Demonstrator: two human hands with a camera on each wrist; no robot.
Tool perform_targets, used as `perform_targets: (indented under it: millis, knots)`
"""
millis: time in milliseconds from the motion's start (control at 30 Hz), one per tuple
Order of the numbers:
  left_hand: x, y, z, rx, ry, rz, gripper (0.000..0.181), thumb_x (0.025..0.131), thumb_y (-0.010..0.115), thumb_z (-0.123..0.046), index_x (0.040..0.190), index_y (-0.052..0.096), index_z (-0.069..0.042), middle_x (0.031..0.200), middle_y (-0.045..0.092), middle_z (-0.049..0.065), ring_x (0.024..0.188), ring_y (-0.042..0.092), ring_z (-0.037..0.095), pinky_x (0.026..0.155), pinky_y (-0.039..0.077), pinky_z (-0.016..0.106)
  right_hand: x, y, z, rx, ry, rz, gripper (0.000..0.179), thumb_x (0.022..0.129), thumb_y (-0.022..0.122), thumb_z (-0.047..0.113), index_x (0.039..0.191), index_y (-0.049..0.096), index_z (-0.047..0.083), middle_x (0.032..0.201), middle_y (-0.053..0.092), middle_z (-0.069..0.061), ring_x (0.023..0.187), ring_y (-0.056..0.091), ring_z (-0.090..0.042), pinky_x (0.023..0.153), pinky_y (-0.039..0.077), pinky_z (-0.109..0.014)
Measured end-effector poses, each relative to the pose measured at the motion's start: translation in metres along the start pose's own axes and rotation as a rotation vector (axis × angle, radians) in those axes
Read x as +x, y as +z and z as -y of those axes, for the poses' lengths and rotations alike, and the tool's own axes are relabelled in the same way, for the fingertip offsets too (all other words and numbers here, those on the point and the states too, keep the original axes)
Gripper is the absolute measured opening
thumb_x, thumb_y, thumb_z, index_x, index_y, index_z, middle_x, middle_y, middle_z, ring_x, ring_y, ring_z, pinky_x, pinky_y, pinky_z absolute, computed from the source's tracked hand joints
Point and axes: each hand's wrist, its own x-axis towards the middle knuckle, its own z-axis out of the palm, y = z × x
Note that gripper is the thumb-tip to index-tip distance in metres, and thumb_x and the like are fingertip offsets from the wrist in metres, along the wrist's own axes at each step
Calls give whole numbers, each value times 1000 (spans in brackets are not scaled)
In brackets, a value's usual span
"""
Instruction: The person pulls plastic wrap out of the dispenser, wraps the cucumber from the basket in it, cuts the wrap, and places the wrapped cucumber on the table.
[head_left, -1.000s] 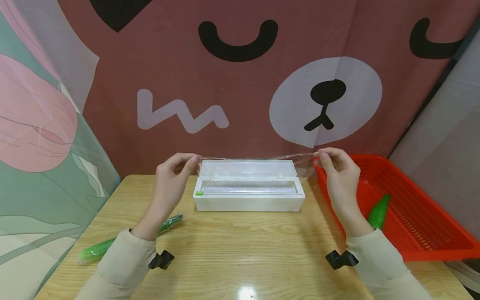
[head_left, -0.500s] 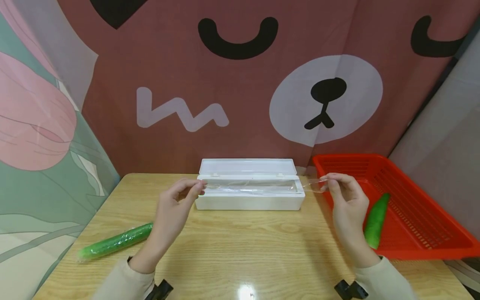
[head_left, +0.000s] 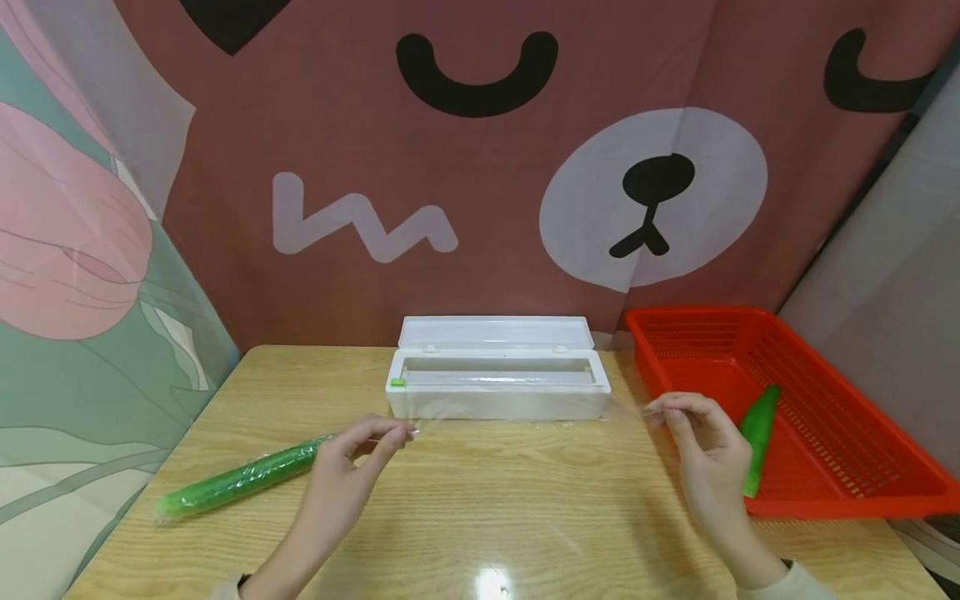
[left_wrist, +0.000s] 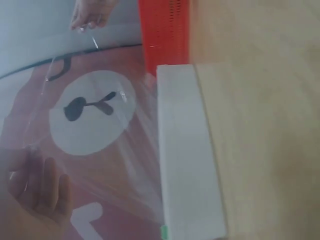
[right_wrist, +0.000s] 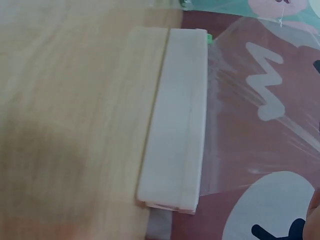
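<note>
A sheet of clear plastic wrap (head_left: 517,407) stretches from the white wrap dispenser box (head_left: 395,406) toward me. My left hand (head_left: 345,471) pinches its left corner between thumb and fingers, while my right hand (head_left: 712,458) pinches the right corner. The box stands with its lid (head_left: 495,333) raised, the roll showing inside and a green slider (head_left: 398,382) at its left front edge. In both wrist views the film (left_wrist: 130,170) fans out from the long edge of the box (right_wrist: 175,120).
On the table's left lies a cucumber (head_left: 240,483) wrapped in film, its far end close by my left hand. A red plastic basket (head_left: 847,507) stands at the right, holding an unwrapped cucumber (head_left: 761,425) partly behind my right hand. A printed cloth (head_left: 480,192) hangs behind the table.
Both hands have come down and toward me from above the raised lid, drawing the plastic wrap out over the front of the box. The box and both cucumbers have stayed in place.
</note>
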Motion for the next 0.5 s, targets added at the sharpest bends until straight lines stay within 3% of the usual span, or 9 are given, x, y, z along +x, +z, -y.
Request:
perform_targets:
  millis: [267,500]
  knots:
    - [-22,-1,9,57,-125,26,10,96,65,-22,98,75,-22,94,71,-15,92,64,7,85,51,27,-21,-7,2,-25,-15,70,8,90,50,-25,97,54,-26,98,68,-16,85,64,-19,78,54,-21]
    - [-31,-5,18,114,-123,61,11,95,68,-21,93,74,-29,93,71,-16,91,64,6,82,50,27,-40,-13,5,-50,31,152,12,89,54,-23,99,59,-22,104,65,-16,89,62,-17,77,51,-20]
